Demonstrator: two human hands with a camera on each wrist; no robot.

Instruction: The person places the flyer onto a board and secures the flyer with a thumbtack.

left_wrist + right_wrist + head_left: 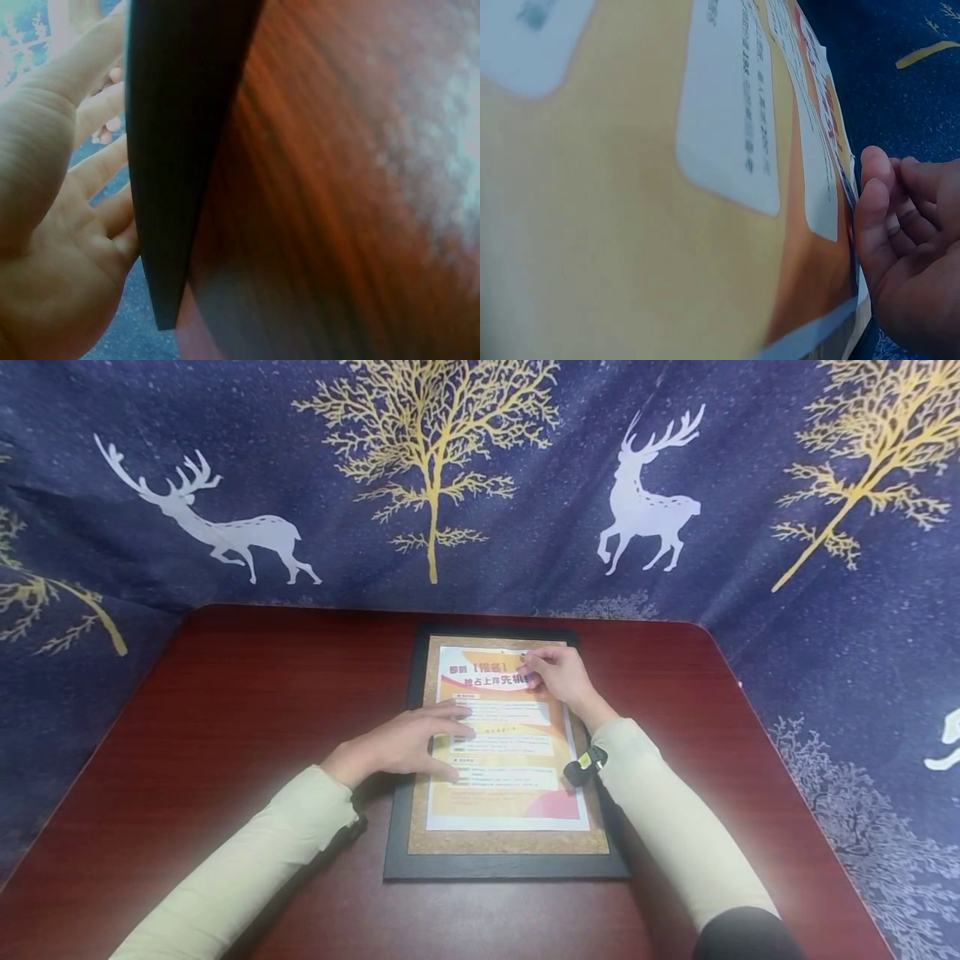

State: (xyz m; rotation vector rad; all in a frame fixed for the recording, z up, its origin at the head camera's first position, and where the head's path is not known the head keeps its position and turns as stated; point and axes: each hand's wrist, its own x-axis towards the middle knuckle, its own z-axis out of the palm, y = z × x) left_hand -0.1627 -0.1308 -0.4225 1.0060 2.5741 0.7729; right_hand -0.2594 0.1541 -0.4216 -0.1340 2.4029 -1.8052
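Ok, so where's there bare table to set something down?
The red wooden table looks bare left of the rectangular black-framed cork board, beyond the pale left sleeve; right of the pale right sleeve; and nearest the wearer, between sleeves. The board is crowded: a printed orange paper poster covers most, with the left hand and right hand over it.

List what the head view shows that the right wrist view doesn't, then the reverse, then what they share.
Only the head view: the left hand, fingers spread over the poster; the pale sleeves; the white deer; and the poster's bottom edge.

Only the right wrist view: the right hand from its underside, plus a close-up of the poster's printed panels at a steep slant.

Both: the poster, the right hand and the dark blue cloth.
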